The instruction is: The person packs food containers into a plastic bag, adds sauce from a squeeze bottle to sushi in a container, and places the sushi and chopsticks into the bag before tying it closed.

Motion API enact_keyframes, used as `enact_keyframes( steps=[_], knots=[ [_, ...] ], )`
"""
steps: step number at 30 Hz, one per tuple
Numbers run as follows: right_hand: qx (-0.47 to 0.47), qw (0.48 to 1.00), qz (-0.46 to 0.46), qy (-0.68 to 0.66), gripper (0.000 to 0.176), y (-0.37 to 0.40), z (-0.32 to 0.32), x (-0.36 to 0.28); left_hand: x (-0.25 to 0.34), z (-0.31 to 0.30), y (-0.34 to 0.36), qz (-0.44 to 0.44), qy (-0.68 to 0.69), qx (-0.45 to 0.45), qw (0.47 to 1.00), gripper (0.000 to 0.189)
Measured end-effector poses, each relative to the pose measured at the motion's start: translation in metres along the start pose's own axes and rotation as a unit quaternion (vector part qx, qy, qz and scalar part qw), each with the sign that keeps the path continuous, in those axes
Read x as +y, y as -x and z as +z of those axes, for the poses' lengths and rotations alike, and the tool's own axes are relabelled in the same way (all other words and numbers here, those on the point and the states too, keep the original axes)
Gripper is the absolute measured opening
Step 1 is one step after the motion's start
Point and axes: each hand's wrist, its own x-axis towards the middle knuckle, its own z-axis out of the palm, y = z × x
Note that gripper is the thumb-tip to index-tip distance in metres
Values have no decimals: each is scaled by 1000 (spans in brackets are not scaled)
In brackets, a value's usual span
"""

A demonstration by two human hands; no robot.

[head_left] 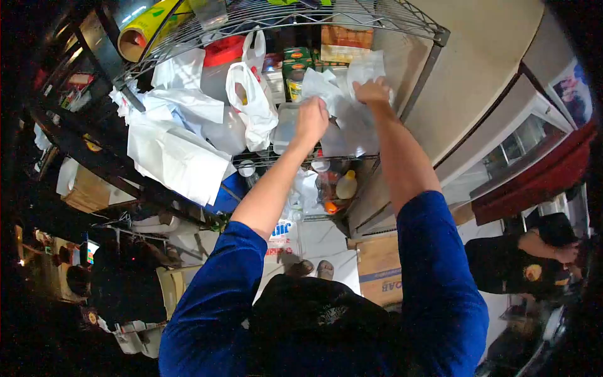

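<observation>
Wire shelving (389,22) crowds the dim storeroom ahead of you. Your left hand (312,118) is closed in a fist on the clear plastic bags (352,129) at the shelf's right end. Your right hand (372,92) pinches their upper edge with curled fingers. Film this thin and crinkly probably snags on wire, so pull evenly and slowly. Just left hang a soft white carrier bag (254,107) and a rigid translucent container (284,129). A glossy yellow roll (147,25) lies at the top shelf's left corner.

A shop's stockroom corner: a wire rack (402,25) crammed with plastic bags (342,113) around the fingers (377,85), boxed goods (295,63) just behind them, bottles (347,185) below, cartons (380,267) on the floor.
</observation>
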Motion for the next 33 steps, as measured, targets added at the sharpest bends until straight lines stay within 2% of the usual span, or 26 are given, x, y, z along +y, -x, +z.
enact_keyframes(
  steps=[1,2,3,4,6,8,9,10,11,12,14,15,17,18,19,20,21,22,23,24,25,27,28,29,30,33],
  knots=[
    [-43,998,-42,26,56,1,2,4,-2,10,13,55,-12,-16,998,21],
    [-81,992,-83,52,52,0,3,9,22,9,21,121,-52,14,991,29],
    [49,989,-134,49,32,5,22,16,28,30,26,74,-59,-7,995,32],
    [140,977,-145,62,27,-9,39,22,25,46,29,23,-66,-27,997,35],
    [300,936,-164,84,18,-31,81,31,22,33,16,-80,20,-7,997,35],
    [322,943,-64,-52,14,-28,67,20,43,-23,5,-193,76,-19,978,33],
    [327,941,-37,-82,10,-26,55,17,7,-28,7,-49,45,128,990,33],
    [332,937,-10,-112,8,-25,44,14,13,-60,8,-128,141,146,971,32],
    [327,939,-12,-104,17,-20,35,13,-9,-80,5,-150,241,134,949,30],
    [318,943,-17,-95,30,-13,37,11,-3,-105,8,-208,409,126,880,27],
    [195,979,-41,-44,40,-20,56,11,-16,-114,14,-211,471,154,843,26],
    [133,990,-53,-16,46,-24,66,13,-19,-111,21,-206,431,163,864,26],
    [49,998,17,-21,51,-3,14,-6,-21,-93,27,-183,355,181,899,27],
    [8,998,52,-24,53,9,-13,-13,-30,-77,26,-145,230,170,947,33],
    [26,996,54,-59,53,13,-19,-13,-22,-61,23,33,88,174,980,39],
    [42,993,55,-92,53,15,-22,-12,-5,-45,18,-1,125,80,989,41],
    [57,989,53,-125,53,20,-26,-13,2,-16,14,-8,174,26,984,37],
    [41,989,55,-132,50,27,-40,-16,13,14,4,31,130,44,990,30],
    [24,989,57,-136,47,39,-59,-20,9,53,-5,35,131,82,987,25],
    [6,989,58,-139,45,52,-69,-22,22,64,-15,19,168,77,983,24],
    [73,988,22,-135,42,54,-62,-16,29,85,-34,-12,137,132,982,22],
    [209,968,-55,-128,37,51,-43,-2,24,131,-64,-38,395,145,907,15],
    [225,957,-46,-177,36,63,-50,-8,22,154,-79,-48,509,159,844,15],
    [233,946,-36,-221,35,84,-67,-14,33,135,-76,-114,561,40,819,15],
    [242,934,-26,-263,34,97,-76,-16,32,126,-79,-161,582,-28,797,15],
    [52,986,-68,-144,34,101,-41,-1,17,110,-89,-283,610,-125,730,15]
  ],
)
